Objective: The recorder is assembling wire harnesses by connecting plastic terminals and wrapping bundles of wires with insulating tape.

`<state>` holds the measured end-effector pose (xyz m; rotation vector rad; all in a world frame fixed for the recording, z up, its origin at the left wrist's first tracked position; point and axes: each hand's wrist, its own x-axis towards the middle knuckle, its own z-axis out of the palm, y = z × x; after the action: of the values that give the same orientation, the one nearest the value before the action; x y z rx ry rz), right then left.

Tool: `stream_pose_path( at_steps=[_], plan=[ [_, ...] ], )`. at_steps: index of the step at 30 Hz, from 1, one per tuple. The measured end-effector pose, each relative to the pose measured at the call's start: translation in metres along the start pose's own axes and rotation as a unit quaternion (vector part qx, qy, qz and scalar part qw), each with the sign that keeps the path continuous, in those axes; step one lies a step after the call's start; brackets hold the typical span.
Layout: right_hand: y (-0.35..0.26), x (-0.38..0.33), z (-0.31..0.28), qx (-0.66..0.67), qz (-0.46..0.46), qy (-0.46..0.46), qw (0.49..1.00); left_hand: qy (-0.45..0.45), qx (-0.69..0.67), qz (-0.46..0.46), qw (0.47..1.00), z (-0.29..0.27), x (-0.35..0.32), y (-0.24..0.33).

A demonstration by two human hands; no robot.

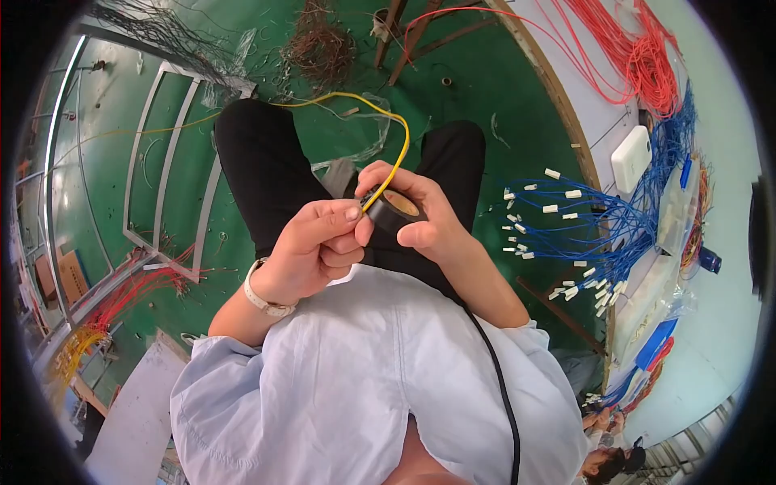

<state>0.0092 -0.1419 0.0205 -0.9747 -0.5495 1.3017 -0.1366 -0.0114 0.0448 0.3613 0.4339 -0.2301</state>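
Above my lap, my right hand (435,215) is curled round a roll of black tape (385,218) with a brown core. A yellow cable (406,136) comes down between my hands and passes beside the roll. Thumb and fingers of my left hand (317,241) are pinched together at the cable's lower end, close against the tape. Something dark sits on the cable there; my fingers hide part of it. From the hands, the cable arcs up over my knees and off to the left.
On the right, a table (598,105) with a curved-looking edge carries red cable coils (651,77), blue wires with white connectors (566,210) and a white box (631,158). Metal frames (162,162) stand at left. Tangled brown wire (320,52) lies on the green floor.
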Motion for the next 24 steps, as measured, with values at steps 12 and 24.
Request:
stream_pose_path(
  at_steps=[12, 24],
  plan=[
    [-0.006, -0.001, -0.001, -0.165, -0.083, -0.021, 0.983, 0.273, 0.603, 0.463, 0.589, 0.004, 0.029, -0.025],
    [0.015, 0.012, -0.039, 0.066, 0.045, 0.049, 0.996, 0.030, 0.076, 0.122, 0.989, -0.010, 0.024, 0.004]
  ],
)
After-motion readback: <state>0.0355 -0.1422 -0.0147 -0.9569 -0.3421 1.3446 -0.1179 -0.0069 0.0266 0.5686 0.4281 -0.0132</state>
